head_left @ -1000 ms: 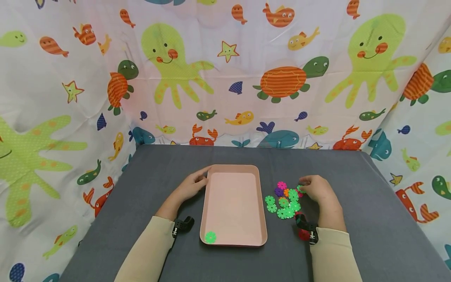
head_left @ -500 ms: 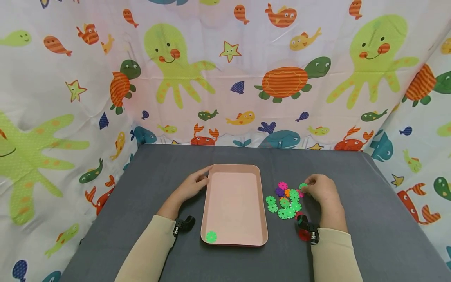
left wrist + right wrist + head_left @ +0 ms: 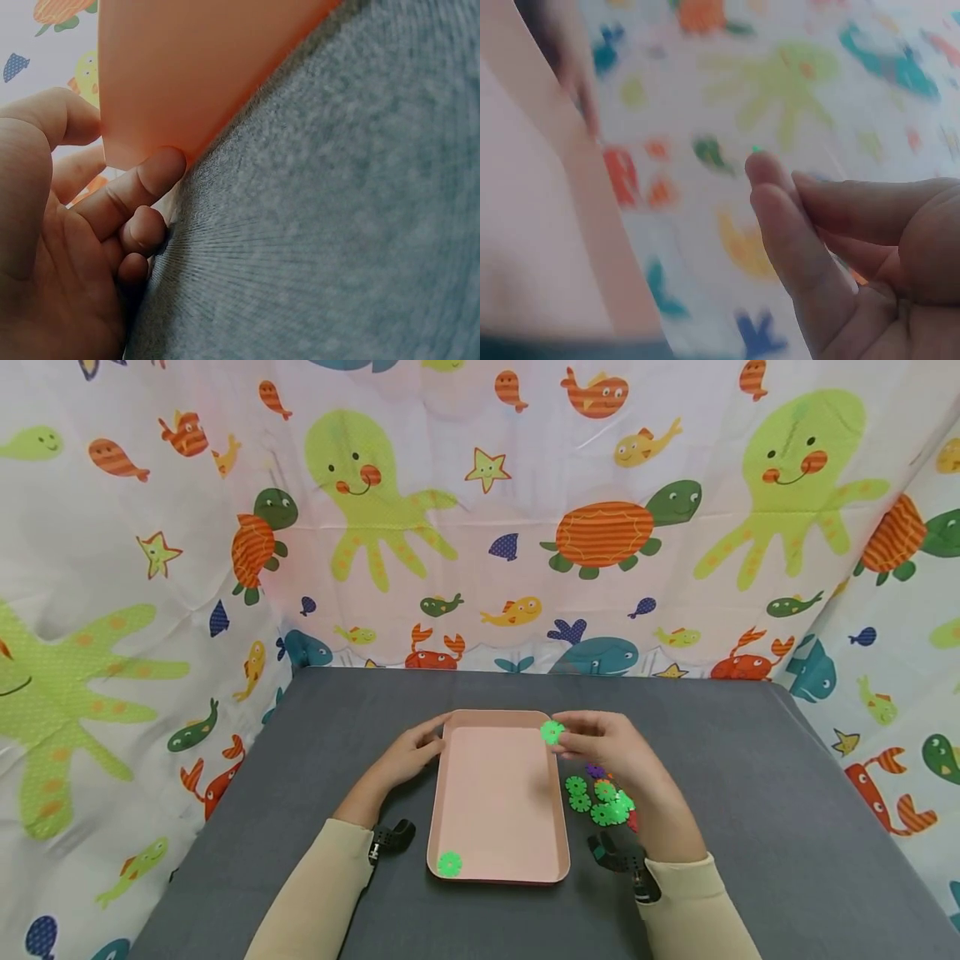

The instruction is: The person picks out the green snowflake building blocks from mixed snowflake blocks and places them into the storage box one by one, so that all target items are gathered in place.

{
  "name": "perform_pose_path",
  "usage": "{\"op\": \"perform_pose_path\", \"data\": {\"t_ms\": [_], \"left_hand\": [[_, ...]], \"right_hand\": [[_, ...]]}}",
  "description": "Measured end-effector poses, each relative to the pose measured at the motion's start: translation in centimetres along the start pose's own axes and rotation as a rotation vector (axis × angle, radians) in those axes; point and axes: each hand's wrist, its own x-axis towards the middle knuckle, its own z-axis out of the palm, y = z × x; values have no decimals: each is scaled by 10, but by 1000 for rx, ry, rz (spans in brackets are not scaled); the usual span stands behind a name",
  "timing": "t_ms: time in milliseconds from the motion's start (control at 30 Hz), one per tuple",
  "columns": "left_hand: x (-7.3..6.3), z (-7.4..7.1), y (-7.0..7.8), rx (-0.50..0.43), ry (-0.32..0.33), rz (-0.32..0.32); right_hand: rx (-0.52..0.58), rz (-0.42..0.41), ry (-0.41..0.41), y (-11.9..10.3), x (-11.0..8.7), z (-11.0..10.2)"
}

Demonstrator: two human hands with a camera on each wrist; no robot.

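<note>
My right hand (image 3: 611, 747) pinches a green flower-shaped disc (image 3: 552, 732) between thumb and fingertips, over the far right corner of the pink tray (image 3: 498, 793). In the right wrist view only a sliver of the green disc (image 3: 757, 149) shows past the fingertips of the right hand (image 3: 817, 232). My left hand (image 3: 405, 756) rests against the tray's far left corner from outside. Close up, the fingers of that left hand (image 3: 82, 202) touch the outer wall of the tray (image 3: 195, 67). Another green disc (image 3: 449, 864) lies flat in the tray's near left corner.
Right of the tray, a loose pile of flower-shaped discs (image 3: 603, 802), mostly green with purple, orange and red ones, lies partly hidden under my right forearm. Grey cloth (image 3: 360, 702) covers the table. A sea-animal curtain (image 3: 480, 527) hangs behind and at both sides.
My right hand has lifted the green disc off the pile's far right side and carried it left to the tray's far right corner. The left hand and tray have stayed put.
</note>
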Motion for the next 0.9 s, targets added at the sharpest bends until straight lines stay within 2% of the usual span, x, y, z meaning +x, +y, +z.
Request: {"op": "perform_pose_path", "data": {"t_ms": [100,200,333,433,533,633,733,900], "left_hand": [[0,0,-1,-2,1,-3],[0,1,-2,2,6,0],[-1,0,0,6,17,-1],[-2,0,2,-6,15,-1],[-3,-1,2,-19,9,9],[-7,-2,16,-16,3,15],[-7,-2,18,-7,-2,8],[-1,0,2,-1,7,10]], "right_hand": [[13,3,-83,-2,3,36],[-41,-17,-163,3,6,74],[-250,-65,-218,19,8,120],[-425,-89,-190,32,6,144],[-557,-126,-137,43,5,159],[-652,-176,-97,49,5,165],[-720,-210,-88,52,4,169],[-787,-238,-92,54,2,173]]}}
